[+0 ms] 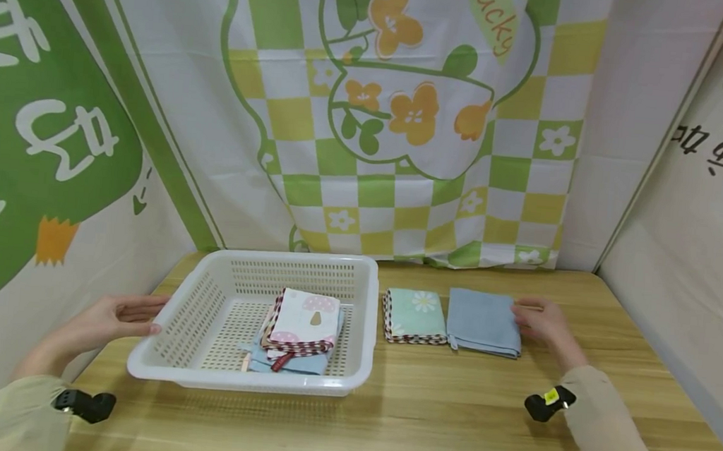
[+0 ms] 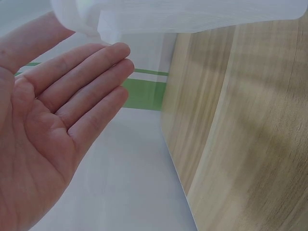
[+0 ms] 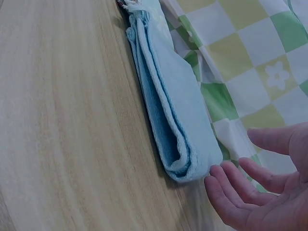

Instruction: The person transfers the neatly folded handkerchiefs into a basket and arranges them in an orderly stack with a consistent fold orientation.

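A white plastic basket (image 1: 162,369) stands on the left of the table, with folded cloths inside: one with a mushroom print (image 1: 310,317) on top of a light blue cloth (image 1: 306,364). My left hand (image 1: 118,320) is at the basket's left rim, its fingers straight in the left wrist view (image 2: 72,96); the thumb tip is partly hidden there. To the right of the basket lie a folded green daisy cloth (image 1: 418,315) and a folded blue cloth (image 1: 484,322). My right hand (image 1: 545,321) is at the blue cloth's right edge, fingers loosely bent and gripping nothing (image 3: 264,187).
The wooden table (image 1: 435,429) runs up to a checked fabric backdrop (image 1: 426,209). Printed fabric walls stand close on the left (image 1: 111,248) and right (image 1: 689,279). A dark wrist camera (image 1: 86,405) is worn on each forearm.
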`<state>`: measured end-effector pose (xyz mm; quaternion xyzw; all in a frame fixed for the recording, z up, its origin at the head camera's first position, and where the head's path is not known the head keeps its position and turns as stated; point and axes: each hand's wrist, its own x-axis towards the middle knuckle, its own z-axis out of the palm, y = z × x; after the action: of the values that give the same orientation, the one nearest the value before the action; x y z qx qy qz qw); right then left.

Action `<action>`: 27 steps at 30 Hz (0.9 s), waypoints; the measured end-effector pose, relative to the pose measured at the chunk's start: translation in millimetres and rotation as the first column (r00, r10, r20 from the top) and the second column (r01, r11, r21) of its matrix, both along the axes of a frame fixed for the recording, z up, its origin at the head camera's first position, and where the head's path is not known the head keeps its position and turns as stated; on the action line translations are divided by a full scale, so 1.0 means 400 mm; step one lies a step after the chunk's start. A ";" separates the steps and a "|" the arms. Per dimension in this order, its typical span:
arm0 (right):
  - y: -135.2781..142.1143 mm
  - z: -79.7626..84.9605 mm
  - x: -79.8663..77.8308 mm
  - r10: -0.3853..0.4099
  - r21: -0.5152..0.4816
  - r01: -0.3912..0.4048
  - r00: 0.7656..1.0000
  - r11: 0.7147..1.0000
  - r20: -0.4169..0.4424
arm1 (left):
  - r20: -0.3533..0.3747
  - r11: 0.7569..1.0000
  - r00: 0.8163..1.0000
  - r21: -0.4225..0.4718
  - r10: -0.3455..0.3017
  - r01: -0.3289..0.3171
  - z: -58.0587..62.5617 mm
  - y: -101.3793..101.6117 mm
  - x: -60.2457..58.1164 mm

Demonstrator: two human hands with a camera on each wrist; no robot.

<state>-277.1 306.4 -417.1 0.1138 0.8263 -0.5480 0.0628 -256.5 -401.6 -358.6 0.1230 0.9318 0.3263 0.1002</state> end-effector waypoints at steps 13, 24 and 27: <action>0.019 -0.031 0.003 -0.009 -0.019 0.009 1.000 1.000 0.004 | -0.002 1.000 1.000 0.015 -0.002 0.002 0.004 0.005 0.003; 0.021 -0.045 -0.002 -0.022 -0.057 0.023 1.000 0.998 0.017 | 0.000 1.000 1.000 -0.011 0.007 -0.007 0.004 0.004 0.002; 0.017 -0.043 -0.003 -0.027 -0.050 0.028 0.999 0.998 0.025 | 0.000 1.000 1.000 -0.016 0.009 -0.009 0.005 0.006 0.003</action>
<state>-278.1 313.3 -434.5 0.1303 0.8098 -0.5680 0.0681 -255.3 -399.3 -356.5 0.1180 0.9349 0.3195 0.0996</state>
